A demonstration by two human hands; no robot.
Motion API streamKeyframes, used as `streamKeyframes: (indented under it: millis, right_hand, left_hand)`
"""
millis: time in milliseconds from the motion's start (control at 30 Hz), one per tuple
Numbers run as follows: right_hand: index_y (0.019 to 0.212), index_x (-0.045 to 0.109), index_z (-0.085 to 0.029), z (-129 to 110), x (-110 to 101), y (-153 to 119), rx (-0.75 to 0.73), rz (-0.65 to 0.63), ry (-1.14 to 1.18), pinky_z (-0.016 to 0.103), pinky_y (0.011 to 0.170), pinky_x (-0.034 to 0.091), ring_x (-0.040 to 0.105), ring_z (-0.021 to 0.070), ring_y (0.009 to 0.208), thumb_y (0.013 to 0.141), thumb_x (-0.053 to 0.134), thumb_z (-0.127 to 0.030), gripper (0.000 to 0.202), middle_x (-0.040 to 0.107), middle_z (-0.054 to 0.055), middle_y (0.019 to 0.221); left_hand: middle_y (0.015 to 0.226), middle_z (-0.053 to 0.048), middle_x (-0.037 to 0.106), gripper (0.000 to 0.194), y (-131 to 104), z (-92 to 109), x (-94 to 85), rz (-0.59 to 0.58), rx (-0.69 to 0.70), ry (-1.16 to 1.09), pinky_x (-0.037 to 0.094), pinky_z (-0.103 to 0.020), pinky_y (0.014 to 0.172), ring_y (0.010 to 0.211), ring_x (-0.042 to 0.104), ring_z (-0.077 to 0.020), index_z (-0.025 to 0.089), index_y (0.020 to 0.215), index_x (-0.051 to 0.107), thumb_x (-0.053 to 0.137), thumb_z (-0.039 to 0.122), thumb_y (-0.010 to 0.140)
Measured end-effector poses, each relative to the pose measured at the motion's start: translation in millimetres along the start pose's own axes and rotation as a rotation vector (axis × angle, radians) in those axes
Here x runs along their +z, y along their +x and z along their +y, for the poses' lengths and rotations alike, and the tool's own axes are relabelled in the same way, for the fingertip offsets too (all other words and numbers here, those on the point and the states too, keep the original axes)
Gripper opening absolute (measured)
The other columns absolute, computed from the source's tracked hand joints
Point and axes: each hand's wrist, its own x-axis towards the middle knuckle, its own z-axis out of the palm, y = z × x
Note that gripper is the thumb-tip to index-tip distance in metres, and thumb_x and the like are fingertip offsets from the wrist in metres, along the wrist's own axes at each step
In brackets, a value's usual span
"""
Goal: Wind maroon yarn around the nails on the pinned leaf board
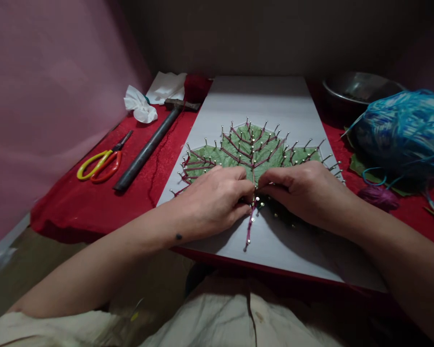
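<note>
A green leaf [269,144] lies flat on a white board [253,96], ringed and crossed by several upright nails. Purple yarn [250,231] is strung between nails along the veins and down the stem line. At the leaf's base, my left hand [220,193] is closed, its thumb and fingers pinched on the yarn beside the stem. Facing it from the right, my right hand [304,188] pinches thumb to forefinger at the same spot, apparently on a thin end of that yarn. The fingertips partly hide the nails and strands there.
On the red cloth [144,212] at left lie scissors [103,164], a hammer [148,144] and crumpled white tissue [141,106]. At right are a blue yarn ball [408,130], a small purple yarn bundle [378,197] and a metal bowl [361,86]. A pink wall [58,72] borders the left.
</note>
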Motion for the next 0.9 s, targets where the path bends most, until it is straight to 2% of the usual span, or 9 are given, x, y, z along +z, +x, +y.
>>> streamKeyframes:
  millis: [200,433,600,700,900]
  right_hand:
    - [0.075,0.071,-0.023,-1.7,-0.5,-0.8,0.02,-0.02,-0.02,0.025,0.053,0.027,0.046,0.01,0.048,0.082,0.053,-0.025,0.018,0.058,-0.003,0.053]
    - [0.079,0.071,-0.023,-3.5,-1.3,-0.5,0.046,-0.051,-0.02,0.025,0.055,0.028,0.051,0.0114,0.053,0.082,0.054,-0.023,0.018,0.064,-0.002,0.06]
    - [0.077,0.071,-0.023,-3.5,-0.7,-0.8,0.038,-0.031,-0.02,0.025,0.053,0.027,0.047,0.0108,0.05,0.082,0.054,-0.024,0.018,0.062,-0.002,0.057]
    - [0.075,0.071,-0.022,-4.1,-1.4,-0.6,0.039,-0.033,-0.021,0.026,0.052,0.025,0.045,0.0104,0.048,0.081,0.055,-0.023,0.017,0.06,-0.002,0.055]
    - [0.072,0.068,-0.021,-4.2,-1.4,0.6,0.016,-0.09,-0.038,0.026,0.053,0.025,0.046,0.0108,0.05,0.082,0.052,-0.021,0.019,0.059,-0.001,0.056]
  left_hand:
    - [0.076,0.0,0.053,0.012,3.1,1.4,4.7,0.014,0.025,0.058,0.038,-0.031,0.074,0.07,0.05,-0.0134,0.016,0.077,0.061,0.053,0.018,0.087]
    - [0.082,-0.004,0.051,0.017,0.6,0.3,6.0,0.08,0.095,0.148,0.041,-0.028,0.071,0.077,0.049,-0.0156,0.015,0.078,0.057,0.045,0.017,0.09]
    - [0.085,-0.004,0.053,0.011,0.4,2.1,5.3,0.036,0.081,0.107,0.042,-0.03,0.075,0.08,0.051,-0.0162,0.015,0.081,0.059,0.052,0.02,0.088]
    - [0.084,-0.004,0.053,0.013,0.2,2.4,4.6,0.027,0.071,0.086,0.041,-0.031,0.077,0.08,0.052,-0.0162,0.015,0.08,0.059,0.051,0.02,0.089]
    - [0.085,-0.002,0.055,0.007,-1.1,2.8,2.4,0.071,0.03,0.025,0.039,-0.03,0.075,0.077,0.051,-0.0149,0.016,0.085,0.059,0.053,0.018,0.087]
